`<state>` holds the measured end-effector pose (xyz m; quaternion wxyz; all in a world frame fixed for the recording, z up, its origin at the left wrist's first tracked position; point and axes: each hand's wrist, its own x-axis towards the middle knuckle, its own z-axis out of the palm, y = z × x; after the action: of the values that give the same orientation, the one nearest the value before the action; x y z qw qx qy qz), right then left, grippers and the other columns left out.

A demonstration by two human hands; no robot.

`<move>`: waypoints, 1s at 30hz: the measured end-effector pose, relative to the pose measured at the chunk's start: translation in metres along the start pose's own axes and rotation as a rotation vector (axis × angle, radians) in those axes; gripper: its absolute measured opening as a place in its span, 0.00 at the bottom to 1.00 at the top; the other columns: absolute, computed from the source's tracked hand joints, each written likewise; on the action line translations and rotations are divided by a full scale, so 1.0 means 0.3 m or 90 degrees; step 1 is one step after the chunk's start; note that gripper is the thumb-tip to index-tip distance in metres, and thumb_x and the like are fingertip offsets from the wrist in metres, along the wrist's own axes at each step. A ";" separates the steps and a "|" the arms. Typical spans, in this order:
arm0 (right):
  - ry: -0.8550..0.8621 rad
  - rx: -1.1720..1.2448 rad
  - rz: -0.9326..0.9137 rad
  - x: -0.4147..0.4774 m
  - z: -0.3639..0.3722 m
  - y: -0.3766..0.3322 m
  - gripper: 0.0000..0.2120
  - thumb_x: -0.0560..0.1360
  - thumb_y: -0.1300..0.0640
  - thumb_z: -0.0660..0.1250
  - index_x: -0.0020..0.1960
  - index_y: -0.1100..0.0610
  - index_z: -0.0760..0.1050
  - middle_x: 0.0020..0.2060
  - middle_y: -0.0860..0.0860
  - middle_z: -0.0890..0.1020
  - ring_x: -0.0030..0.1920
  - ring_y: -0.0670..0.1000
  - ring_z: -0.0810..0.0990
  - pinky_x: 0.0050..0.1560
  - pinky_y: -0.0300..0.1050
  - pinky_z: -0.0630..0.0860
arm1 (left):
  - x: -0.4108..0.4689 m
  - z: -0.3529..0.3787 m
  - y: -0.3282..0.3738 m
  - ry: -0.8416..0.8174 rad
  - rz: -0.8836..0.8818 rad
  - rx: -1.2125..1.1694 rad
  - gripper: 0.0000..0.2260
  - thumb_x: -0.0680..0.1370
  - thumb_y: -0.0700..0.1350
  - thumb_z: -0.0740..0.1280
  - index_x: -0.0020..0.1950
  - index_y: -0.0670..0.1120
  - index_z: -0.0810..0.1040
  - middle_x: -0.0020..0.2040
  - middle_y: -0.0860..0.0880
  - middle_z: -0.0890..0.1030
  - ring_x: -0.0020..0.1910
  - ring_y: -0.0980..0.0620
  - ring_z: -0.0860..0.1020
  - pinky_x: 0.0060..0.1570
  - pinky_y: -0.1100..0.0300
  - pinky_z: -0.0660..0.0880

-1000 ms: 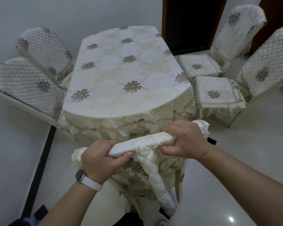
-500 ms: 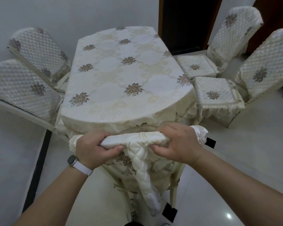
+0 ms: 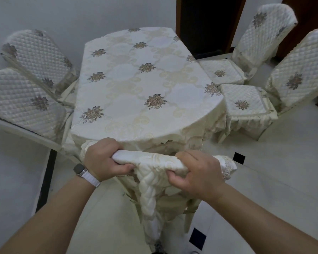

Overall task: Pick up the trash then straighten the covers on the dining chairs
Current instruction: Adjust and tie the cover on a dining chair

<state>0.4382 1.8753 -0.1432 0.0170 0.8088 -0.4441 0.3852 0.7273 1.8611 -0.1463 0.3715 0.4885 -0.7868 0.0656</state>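
The left hand [image 3: 103, 159] and right hand [image 3: 196, 173] each curl their fingers tightly round the bunched cream quilted fabric chair cover [image 3: 151, 161], at 6 o'clock, just beside the floral cream-clothed oval table [image 3: 128, 99]

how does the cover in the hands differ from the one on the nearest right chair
The held cover is bunched into a roll; the right chair's cover lies smooth. The left hand and right hand grip the held cover; the right chair's cover is untouched. Both are cream quilted fabric.

L hand [image 3: 101, 159], R hand [image 3: 197, 174] gripping cover [image 3: 154, 161], arms fwd
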 end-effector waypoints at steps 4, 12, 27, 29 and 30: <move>-0.006 -0.010 -0.012 0.002 -0.002 0.019 0.18 0.67 0.38 0.70 0.37 0.54 0.79 0.30 0.47 0.78 0.29 0.49 0.74 0.26 0.41 0.69 | -0.010 0.004 0.025 0.012 -0.020 -0.010 0.29 0.69 0.69 0.67 0.34 0.42 0.80 0.30 0.48 0.77 0.29 0.48 0.75 0.29 0.58 0.72; -0.037 0.038 -0.086 -0.010 0.004 0.055 0.18 0.66 0.39 0.69 0.35 0.55 0.78 0.29 0.48 0.77 0.29 0.50 0.74 0.27 0.41 0.68 | -0.145 -0.005 0.114 0.029 -0.049 0.028 0.28 0.69 0.69 0.69 0.32 0.43 0.80 0.30 0.49 0.78 0.28 0.49 0.76 0.26 0.55 0.72; -0.091 0.085 -0.119 -0.049 0.051 0.138 0.15 0.60 0.45 0.72 0.35 0.57 0.79 0.29 0.49 0.76 0.29 0.51 0.73 0.29 0.40 0.65 | -0.213 0.045 0.174 0.005 -0.072 0.078 0.27 0.67 0.70 0.69 0.32 0.45 0.80 0.30 0.50 0.77 0.28 0.50 0.75 0.27 0.59 0.70; -0.090 0.092 -0.115 -0.044 0.052 0.145 0.15 0.60 0.45 0.72 0.34 0.57 0.78 0.28 0.49 0.75 0.28 0.51 0.72 0.28 0.40 0.65 | -0.213 0.054 0.173 0.002 -0.076 0.080 0.27 0.67 0.71 0.69 0.33 0.45 0.81 0.30 0.50 0.78 0.29 0.50 0.75 0.28 0.59 0.70; -0.088 0.094 -0.113 -0.039 0.054 0.148 0.15 0.59 0.45 0.72 0.34 0.57 0.78 0.28 0.49 0.75 0.28 0.51 0.71 0.28 0.40 0.65 | -0.211 0.057 0.172 0.001 -0.078 0.082 0.27 0.67 0.71 0.69 0.34 0.45 0.81 0.31 0.50 0.78 0.29 0.50 0.75 0.28 0.59 0.71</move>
<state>0.4118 1.8507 -0.1760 -0.0392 0.8686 -0.3413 0.3571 0.6918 1.9253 -0.1864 0.3431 0.5588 -0.7492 0.0933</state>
